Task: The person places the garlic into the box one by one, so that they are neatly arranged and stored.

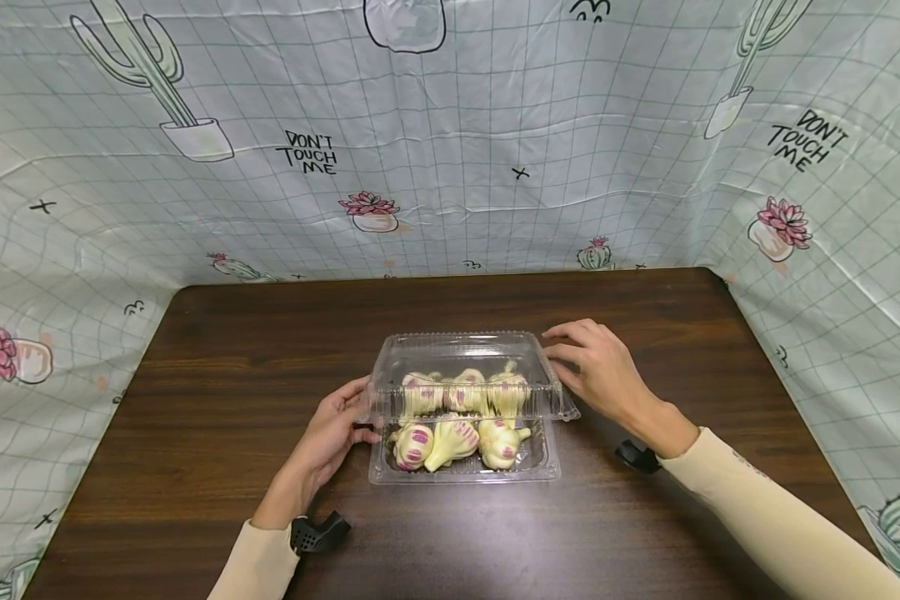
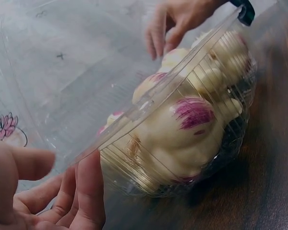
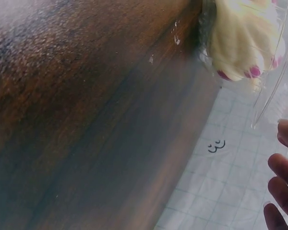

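Note:
A hinged clear plastic clamshell box (image 1: 465, 477) holds several garlic bulbs (image 1: 453, 437), cream with purple patches, in two rows. Its transparent lid (image 1: 457, 354) is tilted up over the back row, and the front row shows below the lid's edge. At the box's left side is my left hand (image 1: 333, 433); in the left wrist view its fingertips (image 2: 90, 177) are right at the rim and the thumb stands apart from them. My right hand (image 1: 596, 367) is at the lid's right side, fingers extended and slightly bent, fingertips (image 3: 285, 134) close to the plastic edge.
The box stands on a dark brown wooden table (image 1: 270, 350). A white gridded sheet (image 1: 450, 125) with cactus drawings hangs behind the table and along both sides. Each wrist wears a black camera mount (image 1: 318, 532).

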`<state>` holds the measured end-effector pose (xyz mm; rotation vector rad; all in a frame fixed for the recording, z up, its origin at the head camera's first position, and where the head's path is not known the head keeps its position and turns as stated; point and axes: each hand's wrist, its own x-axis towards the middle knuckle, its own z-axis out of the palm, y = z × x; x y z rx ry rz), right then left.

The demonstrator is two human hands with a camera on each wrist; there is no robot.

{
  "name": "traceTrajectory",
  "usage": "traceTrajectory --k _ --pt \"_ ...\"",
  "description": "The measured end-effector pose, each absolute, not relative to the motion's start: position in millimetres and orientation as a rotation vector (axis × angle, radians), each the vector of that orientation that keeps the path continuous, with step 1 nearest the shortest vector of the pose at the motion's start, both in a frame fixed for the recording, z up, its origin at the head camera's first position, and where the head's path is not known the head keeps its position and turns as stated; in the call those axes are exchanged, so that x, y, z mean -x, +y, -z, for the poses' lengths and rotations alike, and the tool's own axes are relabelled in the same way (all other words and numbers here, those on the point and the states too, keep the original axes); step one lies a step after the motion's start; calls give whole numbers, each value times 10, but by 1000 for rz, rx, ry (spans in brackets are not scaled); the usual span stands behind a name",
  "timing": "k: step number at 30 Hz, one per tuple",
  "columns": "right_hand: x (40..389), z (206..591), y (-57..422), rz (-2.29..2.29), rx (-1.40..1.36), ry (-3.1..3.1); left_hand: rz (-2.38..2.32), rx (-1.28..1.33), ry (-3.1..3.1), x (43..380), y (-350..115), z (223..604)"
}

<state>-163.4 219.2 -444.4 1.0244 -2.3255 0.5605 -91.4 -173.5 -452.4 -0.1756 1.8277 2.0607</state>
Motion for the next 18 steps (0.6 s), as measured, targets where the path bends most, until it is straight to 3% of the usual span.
traceTrajectory --k 18 --pt "1619 4477 2324 -452 -1199 -2335 -2197 154 1723 899 -1723 4526"
